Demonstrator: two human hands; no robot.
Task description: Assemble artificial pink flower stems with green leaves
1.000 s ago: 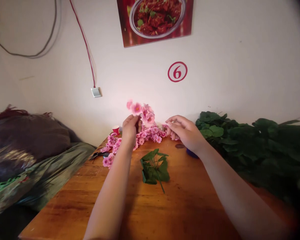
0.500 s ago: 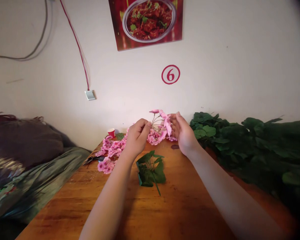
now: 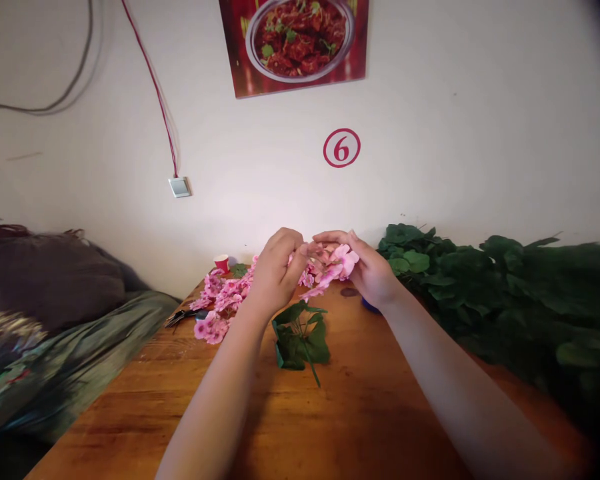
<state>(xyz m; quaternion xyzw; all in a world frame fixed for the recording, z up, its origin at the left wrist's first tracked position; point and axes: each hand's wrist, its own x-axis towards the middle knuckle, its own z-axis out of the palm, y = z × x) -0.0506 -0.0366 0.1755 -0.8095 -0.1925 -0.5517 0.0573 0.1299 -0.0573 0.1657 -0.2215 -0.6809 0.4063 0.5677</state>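
Pink flower cluster (image 3: 337, 263), handled with care

Pale and plain, the wall (image 3: 430, 167) was the largest thing before me, bearing a red picture of a cooked dish (image 3: 300, 40) near the top. The wooden table (image 3: 380, 413) ran out toward it, orange-brown, with darker streaks along the grain. A heap of green leaves (image 3: 480, 287) banked up along my right; off to the left lay a dark bundle (image 3: 55, 280). A pile of pink flowers (image 3: 230, 293) spread over the far left part of the table, and one leaf sprig (image 3: 300, 340) lay mid-table, its stem pointing toward me.

Between my hands, above the far part of the table, was the cluster. My left hand (image 3: 277, 270) was curled into a pinch at its left side, on the stems as I judged, though the fingers hid the exact spot. My right hand (image 3: 375, 270) was cupped around the other side, fingers curved and not clenched; whether its fingertips gripped a petal I could not tell.

Doing this well, I judged, meant letting the left pinch carry the weight while the right only coaxed petals into place. A light touch mattered, since thin petals could crease, and keeping the blooms lifted kept them from snagging in the pile.
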